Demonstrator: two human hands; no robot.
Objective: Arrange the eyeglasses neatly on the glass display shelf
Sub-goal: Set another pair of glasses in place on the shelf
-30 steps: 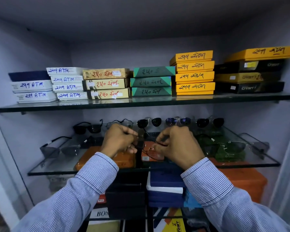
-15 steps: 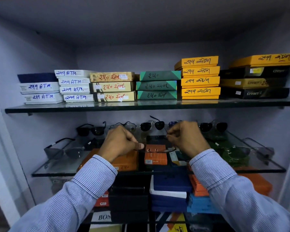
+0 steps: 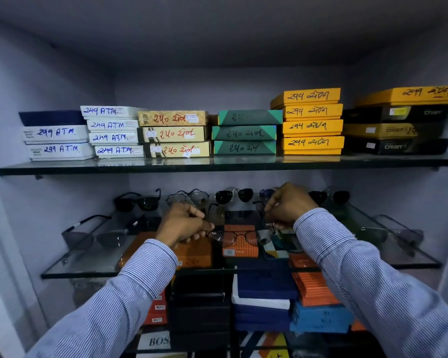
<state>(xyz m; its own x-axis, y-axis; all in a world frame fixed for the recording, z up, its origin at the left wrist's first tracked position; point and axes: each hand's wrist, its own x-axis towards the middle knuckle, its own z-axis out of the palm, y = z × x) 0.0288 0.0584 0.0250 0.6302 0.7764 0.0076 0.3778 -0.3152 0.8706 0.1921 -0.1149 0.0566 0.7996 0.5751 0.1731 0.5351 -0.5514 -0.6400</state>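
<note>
Now, the left hand pinched the left end of the thin frame while the right hand pinched a temple at the right end, so the frame ran left to right between the fingers, low over the middle of the glass shelf and level with its front edge. Whether it touched the glass, I could not tell. Room looked tight by my reckoning: sunglasses sat at the left, a row of pairs lined the back, another pair lay right, and only the front centre was open.
</note>
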